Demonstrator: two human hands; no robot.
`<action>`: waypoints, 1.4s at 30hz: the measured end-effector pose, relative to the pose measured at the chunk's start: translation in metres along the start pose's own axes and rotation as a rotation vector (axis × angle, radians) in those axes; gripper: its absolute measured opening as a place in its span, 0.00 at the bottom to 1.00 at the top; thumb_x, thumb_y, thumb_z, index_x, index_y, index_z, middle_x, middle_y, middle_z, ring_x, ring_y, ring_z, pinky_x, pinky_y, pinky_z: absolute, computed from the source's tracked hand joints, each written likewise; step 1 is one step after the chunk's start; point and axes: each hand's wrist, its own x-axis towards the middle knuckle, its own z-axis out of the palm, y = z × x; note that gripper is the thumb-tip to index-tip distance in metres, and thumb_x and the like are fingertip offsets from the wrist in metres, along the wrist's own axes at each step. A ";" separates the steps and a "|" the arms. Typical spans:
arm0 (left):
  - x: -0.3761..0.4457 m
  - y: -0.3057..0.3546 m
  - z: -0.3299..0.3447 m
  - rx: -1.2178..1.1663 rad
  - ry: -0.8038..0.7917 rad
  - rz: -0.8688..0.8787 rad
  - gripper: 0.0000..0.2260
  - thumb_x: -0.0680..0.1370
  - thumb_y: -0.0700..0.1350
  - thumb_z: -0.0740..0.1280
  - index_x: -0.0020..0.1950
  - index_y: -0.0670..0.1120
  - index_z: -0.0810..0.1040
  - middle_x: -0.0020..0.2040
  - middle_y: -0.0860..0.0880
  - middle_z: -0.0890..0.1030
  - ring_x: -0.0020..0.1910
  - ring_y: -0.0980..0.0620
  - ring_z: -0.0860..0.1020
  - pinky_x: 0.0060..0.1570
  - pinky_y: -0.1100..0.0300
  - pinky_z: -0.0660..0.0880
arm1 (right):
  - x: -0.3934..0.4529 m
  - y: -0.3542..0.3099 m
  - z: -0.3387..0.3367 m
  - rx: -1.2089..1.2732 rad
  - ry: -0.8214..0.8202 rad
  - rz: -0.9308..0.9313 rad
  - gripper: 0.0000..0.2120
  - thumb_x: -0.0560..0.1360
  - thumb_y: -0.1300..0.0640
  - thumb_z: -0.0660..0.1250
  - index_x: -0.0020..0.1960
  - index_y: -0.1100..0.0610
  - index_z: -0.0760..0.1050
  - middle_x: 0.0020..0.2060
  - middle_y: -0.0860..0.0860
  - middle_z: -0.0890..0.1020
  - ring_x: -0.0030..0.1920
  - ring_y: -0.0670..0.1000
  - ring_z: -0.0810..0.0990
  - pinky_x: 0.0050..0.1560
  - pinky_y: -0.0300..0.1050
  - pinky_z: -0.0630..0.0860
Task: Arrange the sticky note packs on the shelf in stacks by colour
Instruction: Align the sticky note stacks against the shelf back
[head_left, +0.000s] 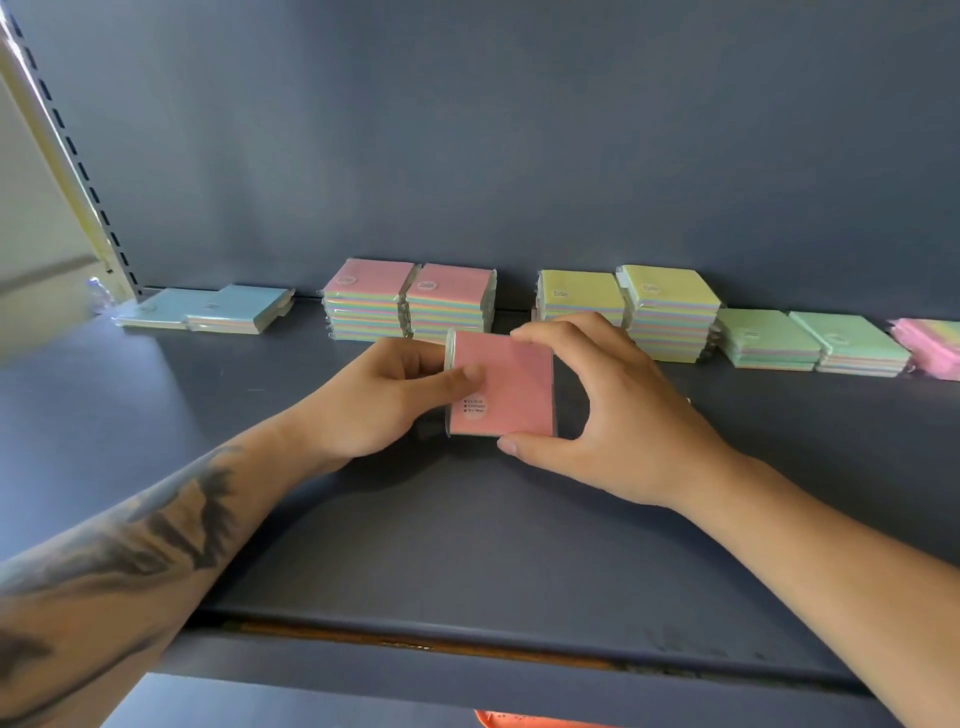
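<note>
The left hand (384, 395) and right hand (613, 410) hold 1 pink pack (501, 387) between them, above the middle of the shelf (467, 545). The left thumb lies curled over the pack's left face near a round white label, the other left fingers hidden behind it. The right fingers (540, 332) curl over the pack's far top corner and the right thumb presses its near bottom edge, so both sets of fingers are narrowed onto the pack.

The pack is a flat pink block in clear wrap, its broad pink face turned up toward the camera. Its long axis runs from the near edge away toward the back wall, slightly taller than wide.

Just beyond the fingers stand 2 pink-topped stacks (410, 301) side by side against the back wall (467, 130). Beyond the right fingers sit 2 yellow-topped stacks (628, 306), and farther right 2 low green-topped stacks (810, 343), then loose pink packs (930, 348) at the frame edge. Far left of the left hand lie 2 low blue-topped stacks (208, 309) near a slotted upright (67, 140).
</note>
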 end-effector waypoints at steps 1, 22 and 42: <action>0.000 0.001 0.001 0.002 -0.001 0.006 0.12 0.81 0.52 0.69 0.53 0.45 0.86 0.51 0.45 0.87 0.49 0.51 0.81 0.53 0.52 0.76 | -0.001 0.000 -0.001 -0.023 0.001 -0.002 0.37 0.67 0.35 0.77 0.71 0.41 0.68 0.64 0.39 0.70 0.67 0.46 0.70 0.64 0.50 0.74; -0.044 0.001 -0.088 1.001 0.223 -0.092 0.37 0.71 0.81 0.48 0.70 0.62 0.71 0.63 0.58 0.81 0.59 0.52 0.78 0.66 0.49 0.70 | 0.095 -0.031 0.019 -0.232 0.024 -0.035 0.27 0.70 0.35 0.70 0.65 0.44 0.72 0.64 0.44 0.78 0.58 0.55 0.78 0.58 0.50 0.75; -0.064 -0.049 -0.120 1.098 0.198 -0.268 0.35 0.70 0.81 0.49 0.72 0.66 0.66 0.70 0.62 0.72 0.71 0.52 0.68 0.65 0.44 0.69 | 0.209 -0.043 0.064 -0.290 -0.157 0.048 0.16 0.74 0.36 0.66 0.58 0.42 0.75 0.53 0.43 0.79 0.52 0.53 0.74 0.57 0.50 0.70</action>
